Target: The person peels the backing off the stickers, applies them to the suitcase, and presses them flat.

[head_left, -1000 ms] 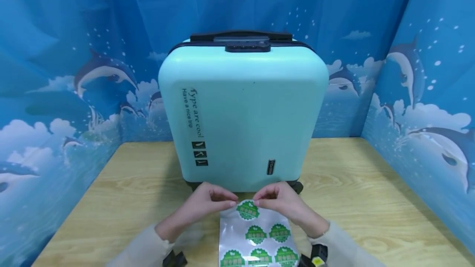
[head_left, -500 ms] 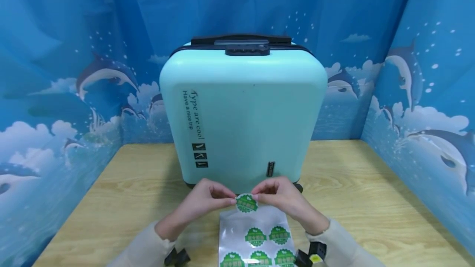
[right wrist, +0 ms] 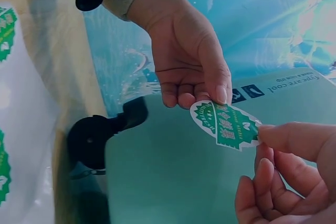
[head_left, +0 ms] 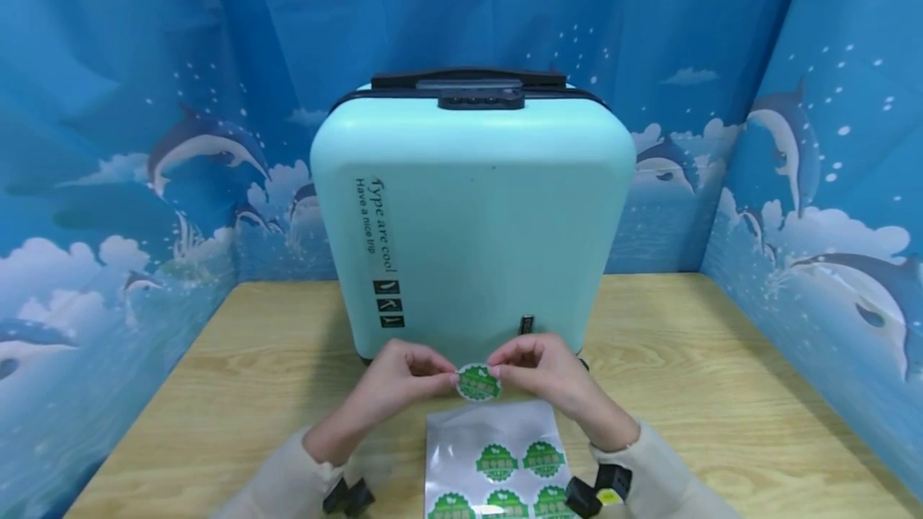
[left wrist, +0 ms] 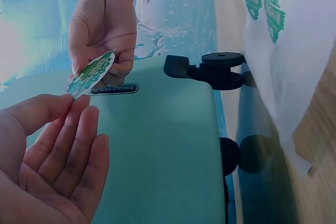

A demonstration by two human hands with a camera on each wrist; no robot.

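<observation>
A round green-and-white sticker (head_left: 478, 383) is stretched between both hands, off its backing sheet. My left hand (head_left: 401, 381) pinches its left edge between thumb and forefinger. On the opposite edge, my right hand (head_left: 542, 375) pinches it the same way. Just below lies the shiny white sticker sheet (head_left: 450, 455) with several more green stickers, its bottom cut off by the head view. Behind the hands stands a mint-green suitcase (head_left: 461, 247), upright, its front facing me. In the right wrist view the sticker (right wrist: 226, 124) shows its printed face, tilted, in front of the suitcase.
The wooden table (head_left: 245, 375) extends to both sides of the suitcase. Blue dolphin-print curtains (head_left: 815, 207) enclose it at the back and sides. Black wheels (right wrist: 89, 140) sit under the suitcase's lower corners. Small black cameras (head_left: 598, 489) are strapped to the wrists.
The sticker has come away from the top of the sheet. Both hands have lifted it slightly up and toward the suitcase, leaving the sheet's upper part bare.
</observation>
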